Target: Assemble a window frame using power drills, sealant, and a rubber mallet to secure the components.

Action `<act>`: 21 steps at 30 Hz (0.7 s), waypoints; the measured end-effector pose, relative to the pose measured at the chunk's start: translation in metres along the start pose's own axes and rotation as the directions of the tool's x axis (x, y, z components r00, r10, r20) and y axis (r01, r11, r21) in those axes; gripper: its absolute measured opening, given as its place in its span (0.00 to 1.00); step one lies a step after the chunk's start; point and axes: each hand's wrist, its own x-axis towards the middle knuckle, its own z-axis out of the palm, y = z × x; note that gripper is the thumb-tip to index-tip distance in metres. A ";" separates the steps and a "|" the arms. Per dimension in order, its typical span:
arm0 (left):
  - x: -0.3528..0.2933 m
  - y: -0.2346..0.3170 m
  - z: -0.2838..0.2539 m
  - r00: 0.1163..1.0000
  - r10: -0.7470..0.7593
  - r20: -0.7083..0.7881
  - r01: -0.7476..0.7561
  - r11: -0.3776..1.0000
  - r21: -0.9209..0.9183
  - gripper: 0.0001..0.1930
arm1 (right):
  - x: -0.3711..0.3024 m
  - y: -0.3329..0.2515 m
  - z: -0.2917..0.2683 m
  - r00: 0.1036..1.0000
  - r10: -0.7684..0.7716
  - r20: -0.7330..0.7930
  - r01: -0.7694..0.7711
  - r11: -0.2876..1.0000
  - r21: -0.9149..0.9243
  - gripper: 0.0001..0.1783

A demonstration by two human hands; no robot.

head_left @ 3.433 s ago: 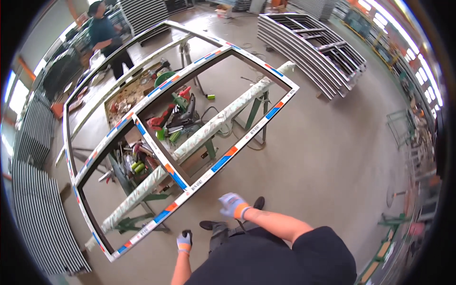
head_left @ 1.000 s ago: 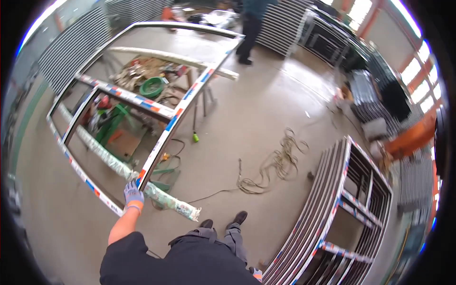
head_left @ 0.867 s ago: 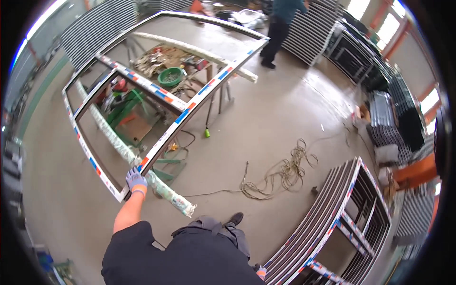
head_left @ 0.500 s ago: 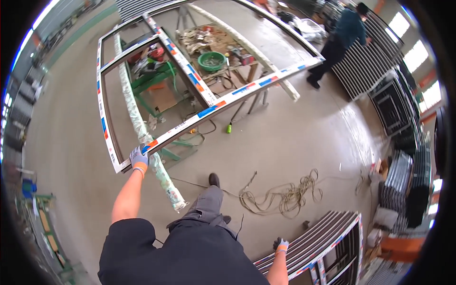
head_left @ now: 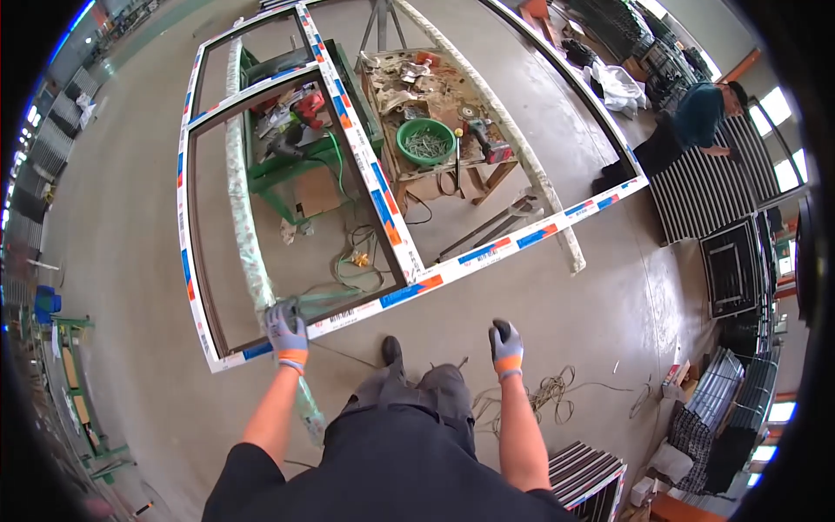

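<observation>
Overall, the frame (head_left: 384,200) is pale with dark inner edges, barred, patched in blue and orange, and lies across two wrapped beams (head_left: 246,244). Its far end leaves the view. The left hand (head_left: 286,331) covers its near rail, whether clamped I cannot tell; the right hand (head_left: 505,347), half curled, palm hidden, hovers near it.

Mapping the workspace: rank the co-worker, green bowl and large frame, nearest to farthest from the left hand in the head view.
From the left hand:
1. Large frame, at the hand.
2. Green bowl, ahead, rightward.
3. Co-worker, upper right.
</observation>
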 end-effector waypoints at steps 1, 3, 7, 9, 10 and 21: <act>0.000 0.012 0.013 1.000 0.004 0.029 -0.004 1.000 -0.011 0.25 | 0.029 -0.038 0.004 0.997 -0.066 0.031 0.068 0.996 -0.052 0.14; 0.001 0.041 0.036 0.996 0.051 0.067 -0.049 0.998 -0.025 0.25 | 0.081 -0.093 0.011 0.976 -0.200 0.080 0.210 0.969 -0.133 0.15; 0.012 0.084 0.053 0.994 -0.059 0.087 0.057 0.998 0.024 0.21 | 0.184 -0.143 0.057 0.915 -0.339 0.220 0.369 0.923 -0.108 0.16; 0.022 0.090 0.050 0.967 -0.229 0.114 0.230 0.973 0.004 0.17 | 0.238 -0.151 0.101 0.887 -0.316 0.338 0.362 0.928 -0.083 0.17; 0.020 0.090 0.047 0.962 -0.245 0.121 0.244 0.970 0.022 0.17 | 0.263 -0.152 0.127 0.868 -0.271 0.416 0.331 0.940 -0.081 0.18; 0.057 0.122 0.041 0.946 -0.264 0.188 0.211 0.943 0.258 0.16 | 0.444 -0.141 0.439 0.776 0.020 0.630 0.202 0.939 -0.279 0.27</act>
